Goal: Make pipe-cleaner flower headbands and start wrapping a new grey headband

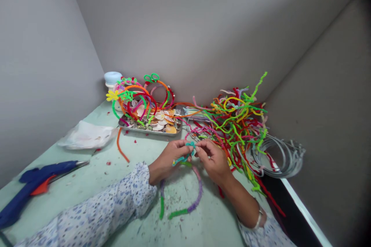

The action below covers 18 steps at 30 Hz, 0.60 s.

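Note:
Near the middle of the table, my left hand [171, 159] is closed on a teal pipe cleaner [181, 158] whose upper end is bent into small loops like a flower. The fingertips of my right hand [213, 158] pinch the looped part from the other side. Beneath my hands a headband [199, 191] wrapped in green, purple and pink fuzzy pipe cleaner lies on the table, its two ends toward me. My fingers partly hide its top.
Behind my hands stands a metal tray [150, 132] of shells, with wrapped headbands [139, 92] on it. A tangle of pipe cleaners [237, 123] and bare metal headbands [285, 158] lie right. At left are a blue glue gun [43, 173] and a plastic bag [87, 135].

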Available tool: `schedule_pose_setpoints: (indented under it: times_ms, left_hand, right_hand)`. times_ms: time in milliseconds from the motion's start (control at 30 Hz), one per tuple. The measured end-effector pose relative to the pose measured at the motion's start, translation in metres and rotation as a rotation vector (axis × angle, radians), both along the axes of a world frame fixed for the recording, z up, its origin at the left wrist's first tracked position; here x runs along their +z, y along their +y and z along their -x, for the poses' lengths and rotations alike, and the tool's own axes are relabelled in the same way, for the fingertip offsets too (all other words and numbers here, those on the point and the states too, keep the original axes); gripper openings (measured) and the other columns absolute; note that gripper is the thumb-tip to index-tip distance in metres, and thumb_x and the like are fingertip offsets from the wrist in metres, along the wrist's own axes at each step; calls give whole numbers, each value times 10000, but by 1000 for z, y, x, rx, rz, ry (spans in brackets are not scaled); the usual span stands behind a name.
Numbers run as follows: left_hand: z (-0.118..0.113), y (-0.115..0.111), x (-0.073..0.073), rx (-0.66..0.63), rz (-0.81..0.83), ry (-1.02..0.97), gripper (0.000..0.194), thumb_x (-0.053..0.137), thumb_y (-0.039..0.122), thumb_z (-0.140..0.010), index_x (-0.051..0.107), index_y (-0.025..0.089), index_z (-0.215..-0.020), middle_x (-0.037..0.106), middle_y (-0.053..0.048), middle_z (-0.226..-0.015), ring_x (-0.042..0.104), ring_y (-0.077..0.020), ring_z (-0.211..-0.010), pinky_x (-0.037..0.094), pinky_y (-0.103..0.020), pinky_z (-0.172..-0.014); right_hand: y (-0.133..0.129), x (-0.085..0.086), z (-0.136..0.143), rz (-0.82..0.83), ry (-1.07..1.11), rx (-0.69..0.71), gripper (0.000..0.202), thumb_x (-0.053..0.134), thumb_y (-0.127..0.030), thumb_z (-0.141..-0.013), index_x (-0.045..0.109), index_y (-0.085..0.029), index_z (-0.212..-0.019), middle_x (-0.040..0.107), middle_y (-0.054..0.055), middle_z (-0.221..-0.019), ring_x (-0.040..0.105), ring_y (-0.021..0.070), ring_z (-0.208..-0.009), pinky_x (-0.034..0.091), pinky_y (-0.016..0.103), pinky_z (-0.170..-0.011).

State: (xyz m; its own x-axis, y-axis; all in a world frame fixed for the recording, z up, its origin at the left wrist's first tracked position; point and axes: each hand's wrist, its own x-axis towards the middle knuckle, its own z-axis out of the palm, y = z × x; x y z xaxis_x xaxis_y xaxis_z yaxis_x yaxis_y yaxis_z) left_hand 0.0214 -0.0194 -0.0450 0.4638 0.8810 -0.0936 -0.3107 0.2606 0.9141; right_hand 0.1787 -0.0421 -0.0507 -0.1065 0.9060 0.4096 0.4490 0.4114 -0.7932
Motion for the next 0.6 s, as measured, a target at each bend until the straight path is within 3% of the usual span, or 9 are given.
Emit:
schedule_pose_setpoints:
  times_ms: [333,467,600]
  left_hand:
    - [0,2,-8,13,-71,68,226,686,316,-684,601,119,-754,563,17,-599,485,-76,-506,356,-199,-518]
    - [1,2,-7,19,-120,125,243,672,340,-694,598,121,-769,568,11,-602,477,-78,-504,347,-201,-515]
    - [1,3,-8,25,-186,207,236,662,334,-698,576,129,-774,555,16,-595,470,-81,-510,335,-198,-512]
  right_hand:
    - [-2,3,1,15,-2,-26,169,470,-293,-878,551,-205,-758,531,-15,-665,505,142,-644,387,251,-611]
    - [-1,3,3,142,132,-11,185,480,-306,-854,540,-202,-714,504,-36,-590,473,127,-573,367,236,-554]
    - [4,4,5,397,357,63,161,487,-295,-797,513,-196,-673,469,-54,-525,433,101,-473,321,211,-452]
